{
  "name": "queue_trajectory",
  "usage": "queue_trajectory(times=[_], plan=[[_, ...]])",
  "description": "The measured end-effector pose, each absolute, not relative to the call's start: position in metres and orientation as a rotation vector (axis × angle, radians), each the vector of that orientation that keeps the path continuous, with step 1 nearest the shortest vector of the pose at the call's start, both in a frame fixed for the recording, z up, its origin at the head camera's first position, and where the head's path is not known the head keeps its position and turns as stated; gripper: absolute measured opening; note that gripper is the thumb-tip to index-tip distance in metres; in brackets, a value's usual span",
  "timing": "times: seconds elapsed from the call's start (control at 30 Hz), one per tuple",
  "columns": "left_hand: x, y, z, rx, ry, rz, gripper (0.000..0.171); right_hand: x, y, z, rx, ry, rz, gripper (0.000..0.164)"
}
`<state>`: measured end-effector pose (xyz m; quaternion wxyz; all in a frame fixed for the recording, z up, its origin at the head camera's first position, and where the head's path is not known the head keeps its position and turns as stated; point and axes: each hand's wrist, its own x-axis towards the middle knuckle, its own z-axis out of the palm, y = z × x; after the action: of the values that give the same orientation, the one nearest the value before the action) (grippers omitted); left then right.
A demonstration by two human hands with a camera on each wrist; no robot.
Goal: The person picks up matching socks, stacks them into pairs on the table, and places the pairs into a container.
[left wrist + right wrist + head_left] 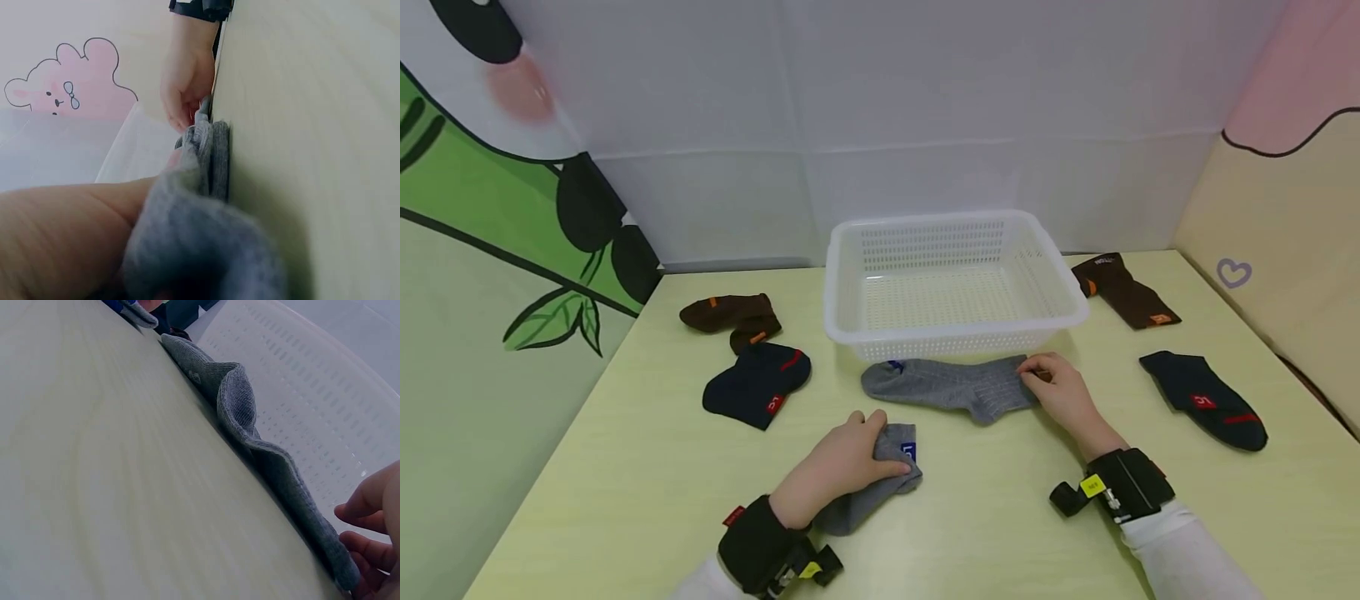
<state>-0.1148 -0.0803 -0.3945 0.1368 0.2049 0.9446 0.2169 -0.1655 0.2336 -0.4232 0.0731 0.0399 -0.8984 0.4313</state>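
Note:
My left hand grips a folded grey sock with a blue label, near the front of the table. In the left wrist view that grey sock fills the foreground beside the hand. A second grey sock lies stretched sideways along the front of a white basket. At its cuff end is my right hand, fingers curled on the edge. The right wrist view shows the fingers at the end of this grey sock, with the thumb apart from it.
To the left lie a brown sock and a dark navy sock with red marks. Another brown sock lies right of the basket, and another dark sock is nearer the table's right edge. A white cloth hangs behind.

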Motion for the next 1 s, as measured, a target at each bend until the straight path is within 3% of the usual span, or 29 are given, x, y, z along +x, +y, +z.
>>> queue_trajectory(times=[0.53,0.77,1.0], plan=[[-0.117,-0.045,-0.401,0.79,2.761,0.555,0.052,-0.166,0.235,-0.424,0.128,-2.692,1.301,0.016],[-0.116,-0.041,-0.406,0.798,2.776,0.565,0.051,-0.164,0.235,-0.424,0.158,-2.591,1.429,0.033],[-0.118,-0.041,-0.406,0.789,2.77,0.575,0.051,-0.161,0.227,-0.423,0.339,-2.398,1.413,0.016]])
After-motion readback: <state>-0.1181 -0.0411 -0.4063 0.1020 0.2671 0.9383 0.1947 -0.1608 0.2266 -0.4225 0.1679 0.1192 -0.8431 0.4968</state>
